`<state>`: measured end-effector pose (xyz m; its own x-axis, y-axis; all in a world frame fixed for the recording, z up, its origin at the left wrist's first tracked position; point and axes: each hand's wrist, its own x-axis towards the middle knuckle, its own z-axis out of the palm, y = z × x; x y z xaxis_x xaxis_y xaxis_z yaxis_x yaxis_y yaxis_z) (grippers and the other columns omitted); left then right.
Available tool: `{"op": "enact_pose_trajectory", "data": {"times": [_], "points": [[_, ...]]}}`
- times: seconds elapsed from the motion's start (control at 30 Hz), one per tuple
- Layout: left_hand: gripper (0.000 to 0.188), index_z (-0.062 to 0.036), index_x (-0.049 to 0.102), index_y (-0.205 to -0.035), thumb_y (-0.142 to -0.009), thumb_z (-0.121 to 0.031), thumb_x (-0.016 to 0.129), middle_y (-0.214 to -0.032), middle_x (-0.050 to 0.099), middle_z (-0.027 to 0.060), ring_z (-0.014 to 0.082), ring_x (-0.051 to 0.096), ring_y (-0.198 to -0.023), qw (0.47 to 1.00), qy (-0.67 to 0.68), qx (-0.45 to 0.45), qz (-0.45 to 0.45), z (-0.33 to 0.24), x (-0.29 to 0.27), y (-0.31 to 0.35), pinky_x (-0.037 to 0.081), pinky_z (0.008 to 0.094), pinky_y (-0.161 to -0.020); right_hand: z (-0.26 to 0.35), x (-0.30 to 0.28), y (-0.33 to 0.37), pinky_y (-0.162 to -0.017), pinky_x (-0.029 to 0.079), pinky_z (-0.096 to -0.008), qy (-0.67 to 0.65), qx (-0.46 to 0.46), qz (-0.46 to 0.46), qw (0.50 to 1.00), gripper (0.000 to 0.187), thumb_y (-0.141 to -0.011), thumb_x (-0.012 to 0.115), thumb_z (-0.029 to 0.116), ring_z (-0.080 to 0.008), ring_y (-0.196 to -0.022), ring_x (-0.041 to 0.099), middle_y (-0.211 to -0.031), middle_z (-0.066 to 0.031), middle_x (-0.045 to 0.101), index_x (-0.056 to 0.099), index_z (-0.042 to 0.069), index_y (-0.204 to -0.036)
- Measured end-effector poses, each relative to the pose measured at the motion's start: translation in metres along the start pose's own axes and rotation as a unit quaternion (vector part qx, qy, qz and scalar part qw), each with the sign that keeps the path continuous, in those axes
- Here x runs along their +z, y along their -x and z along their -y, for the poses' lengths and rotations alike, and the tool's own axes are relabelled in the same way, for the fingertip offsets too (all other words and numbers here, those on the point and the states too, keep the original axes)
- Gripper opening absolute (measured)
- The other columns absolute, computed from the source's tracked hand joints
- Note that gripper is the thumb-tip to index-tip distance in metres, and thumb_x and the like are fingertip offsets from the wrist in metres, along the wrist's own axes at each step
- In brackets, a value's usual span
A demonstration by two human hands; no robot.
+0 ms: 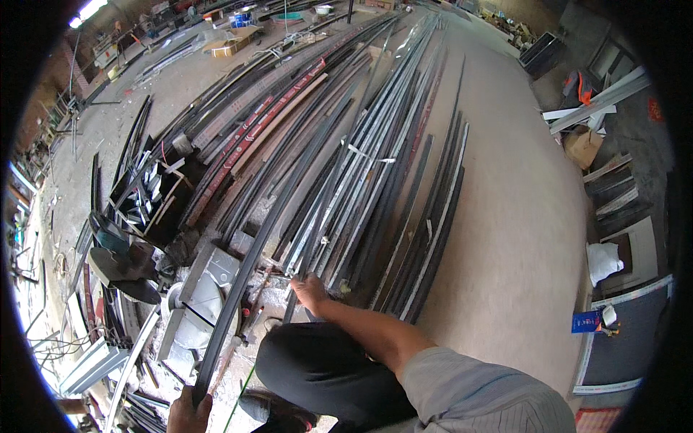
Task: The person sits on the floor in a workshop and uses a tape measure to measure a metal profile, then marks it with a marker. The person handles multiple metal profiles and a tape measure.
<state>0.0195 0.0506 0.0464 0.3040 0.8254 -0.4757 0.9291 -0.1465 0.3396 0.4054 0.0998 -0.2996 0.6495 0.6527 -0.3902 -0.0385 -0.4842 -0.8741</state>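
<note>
At the lower left my left hand (189, 413) is closed around the near end of a long dark metal profile (249, 270). This profile slants away from me, passing over the right side of the round metal base (203, 307) of a cut-off saw (119, 260). My right hand (309, 292), its arm stretched forward, is closed on a thin dark bar (328, 195) at the near ends of the pile. Silvery profiles (375, 155), bound by a pale strap (369, 154), lie right beside that hand. Its fingertips are partly hidden.
More dark profiles (433, 216) lie on the floor to the right of the bundle. A bin of metal offcuts (148, 191) stands behind the saw. Red-wrapped bars (271, 108) stretch away at the left. A framed panel (624, 339) and a white bag (603, 262) are at the right.
</note>
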Motion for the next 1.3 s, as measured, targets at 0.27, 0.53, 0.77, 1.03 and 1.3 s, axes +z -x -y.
{"op": "enact_pose_trajectory", "data": {"times": [0.27, 0.53, 0.77, 1.03, 1.3], "points": [[0.040, 0.0019, 0.059, -0.109, -0.100, -0.035, 0.072, -0.084, 0.070, 0.0330, 0.0571, 0.070, -0.086, 1.000, -0.005, -0.015, 0.007, -0.001, -0.001, 0.003, 0.054, 0.0585, -0.071, 0.018, -0.031, 0.008, -0.055, 0.056, -0.0449, -0.387, 0.104, 0.057, 0.914, 0.038, -0.110, 0.064, 0.037, -0.0265, -0.065, 0.061, -0.085, -0.0133, 0.058, 0.051, 0.001, -0.108], [0.036, 0.0026, 0.060, -0.110, -0.100, -0.030, 0.073, -0.085, 0.071, 0.0327, 0.0558, 0.071, -0.086, 0.999, -0.007, 0.039, -0.029, -0.012, -0.005, -0.001, 0.054, 0.0566, -0.072, 0.008, -0.045, -0.018, -0.062, 0.062, -0.0451, -0.257, 0.102, 0.078, 0.958, 0.041, -0.108, 0.065, 0.028, -0.0277, -0.070, 0.068, -0.089, -0.0172, 0.063, 0.043, -0.003, -0.124], [0.037, -0.0006, 0.060, -0.111, -0.097, -0.031, 0.076, -0.082, 0.072, 0.0257, 0.0508, 0.071, -0.079, 0.992, -0.050, 0.037, -0.113, -0.010, -0.018, 0.003, 0.054, 0.0560, -0.069, 0.042, -0.028, -0.026, -0.068, 0.057, -0.0466, -0.100, 0.129, 0.152, 0.975, 0.039, -0.108, 0.066, 0.038, -0.0245, -0.092, 0.075, -0.099, -0.0067, 0.072, 0.050, 0.007, -0.127], [0.037, -0.0008, 0.061, -0.109, -0.096, -0.031, 0.078, -0.085, 0.073, 0.0264, 0.0493, 0.073, -0.082, 0.987, -0.077, -0.033, -0.140, -0.017, -0.037, 0.013, 0.055, 0.0551, -0.073, 0.138, 0.012, -0.021, -0.098, 0.067, -0.0578, -0.080, 0.178, 0.254, 0.947, 0.070, -0.108, 0.067, 0.026, -0.0451, -0.132, 0.060, -0.152, -0.0274, 0.049, 0.031, -0.008, -0.158], [0.037, -0.0026, 0.060, -0.110, -0.098, -0.033, 0.077, -0.083, 0.073, 0.0231, 0.0458, 0.073, -0.081, 0.989, -0.074, -0.048, -0.120, -0.023, -0.043, 0.010, 0.054, 0.0541, -0.074, 0.091, 0.010, -0.031, -0.089, 0.068, -0.0514, -0.062, 0.165, 0.244, 0.954, 0.067, -0.105, 0.070, 0.031, -0.0401, -0.113, 0.072, -0.138, -0.0283, 0.059, 0.036, -0.006, -0.149]]}}
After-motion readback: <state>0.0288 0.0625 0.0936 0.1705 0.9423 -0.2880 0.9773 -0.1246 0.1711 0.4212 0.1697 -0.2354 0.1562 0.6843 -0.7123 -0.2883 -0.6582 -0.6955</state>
